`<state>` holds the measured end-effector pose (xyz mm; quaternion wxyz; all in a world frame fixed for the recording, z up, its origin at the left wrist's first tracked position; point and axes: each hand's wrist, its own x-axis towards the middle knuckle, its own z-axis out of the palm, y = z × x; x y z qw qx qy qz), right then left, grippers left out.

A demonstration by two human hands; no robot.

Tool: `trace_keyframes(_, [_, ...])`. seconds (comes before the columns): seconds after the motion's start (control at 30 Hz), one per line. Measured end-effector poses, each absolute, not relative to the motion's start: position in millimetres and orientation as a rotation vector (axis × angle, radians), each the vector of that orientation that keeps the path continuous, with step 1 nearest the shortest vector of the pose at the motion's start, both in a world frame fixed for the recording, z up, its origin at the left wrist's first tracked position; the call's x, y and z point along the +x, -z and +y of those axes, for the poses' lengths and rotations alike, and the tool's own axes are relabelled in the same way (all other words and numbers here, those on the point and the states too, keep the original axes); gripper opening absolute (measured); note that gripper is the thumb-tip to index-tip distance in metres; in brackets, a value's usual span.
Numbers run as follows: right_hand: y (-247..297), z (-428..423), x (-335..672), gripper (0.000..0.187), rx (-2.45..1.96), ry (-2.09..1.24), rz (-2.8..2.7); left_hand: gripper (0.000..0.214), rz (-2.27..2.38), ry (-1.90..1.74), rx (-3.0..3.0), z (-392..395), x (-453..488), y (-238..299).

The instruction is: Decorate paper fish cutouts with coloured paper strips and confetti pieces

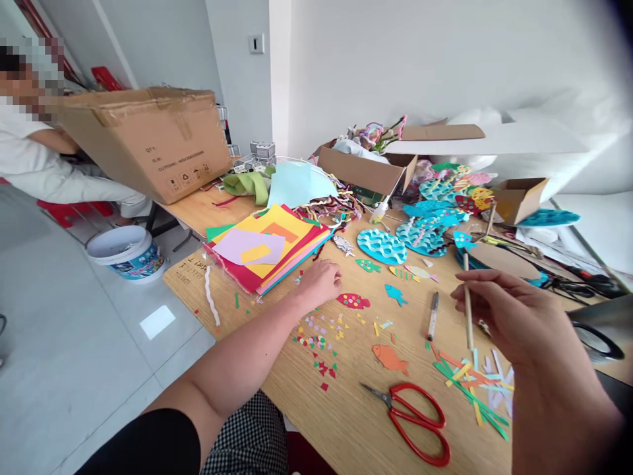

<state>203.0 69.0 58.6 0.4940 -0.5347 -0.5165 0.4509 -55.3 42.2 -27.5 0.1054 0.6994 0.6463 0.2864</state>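
My right hand point(524, 323) pinches a slim wooden stick point(468, 313), held upright above the table. A small blue paper fish point(463, 240) shows at the stick's top end. With curled fingers, my left hand point(321, 284) rests by a red dotted paper fish point(353, 301); whatever its fingers may hold is hidden. Around them lie a blue fish point(395, 295), an orange fish point(390, 358), a green fish point(368, 265) and a striped fish point(404, 274). Tiny paper shapes point(316, 342) are scattered below my left hand.
Red-handled scissors point(420, 422), a pen point(433, 316) and paper strips point(475, 382) lie in front. Coloured sheets point(252, 254) are stacked left, blue wavy discs point(382, 246) behind. A large carton point(148, 145) stands at the far left near a seated person and a bucket point(126, 254).
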Motion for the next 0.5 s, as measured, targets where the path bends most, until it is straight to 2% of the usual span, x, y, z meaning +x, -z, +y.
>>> trace_keyframes(0.13, [-78, 53, 189, 0.02, -1.014, -1.219, -1.133, 0.014, 1.926, -0.994, 1.929, 46, -58, 26])
trace_keyframes(0.27, [-83, 33, 166, 0.022, -0.723, -1.154, -1.222, 0.017, 1.941, -1.175, 1.783, 50, -62, 23])
trace_keyframes(0.5, [-70, 4, 120, 0.02, -0.827, -1.133, -1.387, 0.024, 1.861, -1.448, 1.572, 57, -68, 25])
